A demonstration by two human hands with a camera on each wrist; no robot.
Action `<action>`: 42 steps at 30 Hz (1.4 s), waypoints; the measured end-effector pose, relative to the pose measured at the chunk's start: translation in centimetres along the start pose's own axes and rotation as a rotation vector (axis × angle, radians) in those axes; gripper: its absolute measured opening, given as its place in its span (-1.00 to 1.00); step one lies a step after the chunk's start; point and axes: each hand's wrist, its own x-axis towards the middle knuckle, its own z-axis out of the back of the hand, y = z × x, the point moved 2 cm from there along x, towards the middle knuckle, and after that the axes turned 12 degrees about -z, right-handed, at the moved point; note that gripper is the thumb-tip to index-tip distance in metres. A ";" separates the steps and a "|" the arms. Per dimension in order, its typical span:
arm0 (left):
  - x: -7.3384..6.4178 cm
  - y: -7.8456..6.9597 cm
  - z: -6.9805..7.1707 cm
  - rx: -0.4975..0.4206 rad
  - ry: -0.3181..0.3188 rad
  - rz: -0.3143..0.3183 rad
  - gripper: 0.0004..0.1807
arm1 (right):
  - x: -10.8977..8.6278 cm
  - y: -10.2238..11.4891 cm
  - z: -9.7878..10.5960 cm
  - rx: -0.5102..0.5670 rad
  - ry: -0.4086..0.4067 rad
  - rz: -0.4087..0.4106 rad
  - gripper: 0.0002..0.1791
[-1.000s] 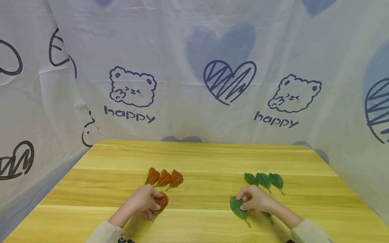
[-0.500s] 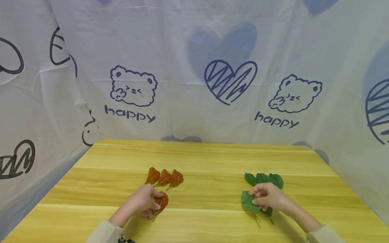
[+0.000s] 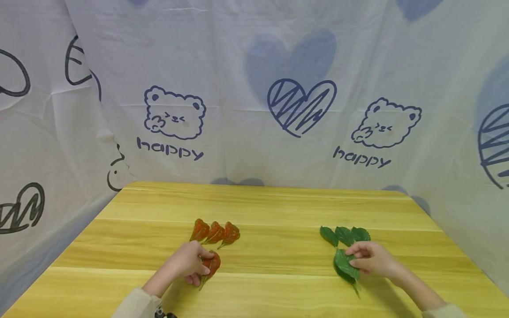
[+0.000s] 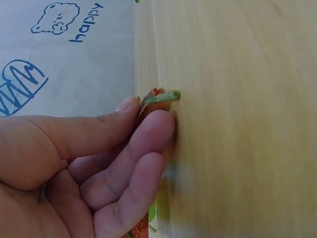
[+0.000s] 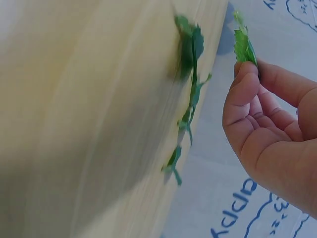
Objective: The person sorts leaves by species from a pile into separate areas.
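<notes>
In the head view my left hand point(image 3: 188, 263) pinches a red leaf point(image 3: 213, 263) by its side, low over the wooden table. The left wrist view shows thumb and fingertips together at its green stem point(image 4: 166, 97). On the right, thumb and fingers of my right hand point(image 3: 375, 259) pinch a green leaf point(image 3: 345, 262). That leaf is raised off the table in the right wrist view. In the head view it overlaps a darker green leaf point(image 3: 343, 274), most of which is hidden beneath it.
Three red leaves point(image 3: 215, 232) lie in a row beyond my left hand. Another row, of three green leaves point(image 3: 344, 235), lies beyond my right hand, partly covered by its fingers. A printed cloth point(image 3: 238, 145) hangs behind the wooden table point(image 3: 274, 256).
My right hand has moved to the right with its green leaf, which now overlaps the darker leaf in the head view. My left hand has stayed in place on the red leaf.
</notes>
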 end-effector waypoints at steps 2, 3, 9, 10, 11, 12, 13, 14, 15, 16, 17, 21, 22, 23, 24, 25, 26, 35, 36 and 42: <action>0.0 0.0 0.0 -0.004 0.004 -0.001 -0.60 | -0.2 -0.4 0.5 -0.002 -0.011 -0.003 -0.66; 0.0 0.0 0.0 -0.006 0.006 0.002 -0.60 | -0.3 -0.6 0.8 0.001 -0.016 -0.004 -0.65; 0.0 -0.1 0.1 -0.017 0.010 0.005 -0.61 | -0.8 -1.6 2.3 0.008 -0.019 -0.013 -0.67; 0.0 -0.1 0.1 -0.020 0.011 0.003 -0.60 | -0.9 -1.8 2.4 0.005 -0.014 -0.012 -0.68; 0.0 -0.1 0.1 -0.021 0.012 0.004 -0.60 | -1.0 -1.9 2.5 0.003 -0.009 -0.011 -0.68; 0.0 -0.1 0.1 -0.022 0.012 0.004 -0.60 | -1.0 -2.0 2.6 0.003 0.000 -0.009 -0.68; 0.0 0.0 0.1 -0.025 0.014 0.003 -0.60 | -1.1 -2.1 2.6 0.006 0.012 -0.004 -0.68; 0.0 0.0 0.1 -0.026 0.015 0.001 -0.60 | -1.1 -2.3 2.6 0.009 0.021 -0.004 -0.68; 0.0 0.0 0.1 -0.029 0.015 -0.001 -0.60 | -1.1 -2.4 2.6 0.017 0.031 -0.005 -0.68; 0.0 0.0 0.1 -0.027 0.015 -0.001 -0.60 | -1.1 -2.5 2.6 0.027 0.045 -0.003 -0.67; 0.0 0.0 0.1 -0.027 0.014 -0.002 -0.60 | -1.1 -2.6 2.6 0.036 0.054 -0.004 -0.66; 0.1 -0.2 0.2 -0.023 0.002 0.003 -0.60 | -1.1 -3.0 2.7 0.054 0.084 -0.018 -0.65; 0.1 -0.2 0.2 -0.022 -0.001 0.007 -0.60 | -1.1 -3.1 2.7 0.051 0.087 -0.021 -0.65; 0.1 -0.2 0.2 -0.023 -0.003 0.009 -0.60 | -1.1 -3.2 2.7 0.043 0.085 -0.024 -0.65; 0.1 -0.2 0.2 -0.023 -0.005 0.013 -0.60 | -1.1 -3.2 2.7 0.036 0.086 -0.030 -0.64; 0.1 -0.2 0.2 -0.023 -0.004 0.016 -0.60 | -1.1 -3.2 2.7 0.024 0.082 -0.038 -0.63; 0.0 -0.1 0.1 -0.024 -0.001 0.017 -0.60 | -1.1 -3.3 2.7 0.015 0.078 -0.050 -0.63; 0.1 0.0 0.0 -0.002 -0.009 0.040 -0.61 | -1.2 -3.2 2.5 -0.045 0.022 -0.134 -0.63; 0.1 0.0 0.0 0.002 -0.012 0.044 -0.61 | -1.2 -3.2 2.5 -0.044 0.021 -0.135 -0.63; 0.1 0.1 0.0 0.009 -0.012 0.035 -0.60 | -1.4 -3.6 2.6 -0.030 0.015 -0.160 -0.64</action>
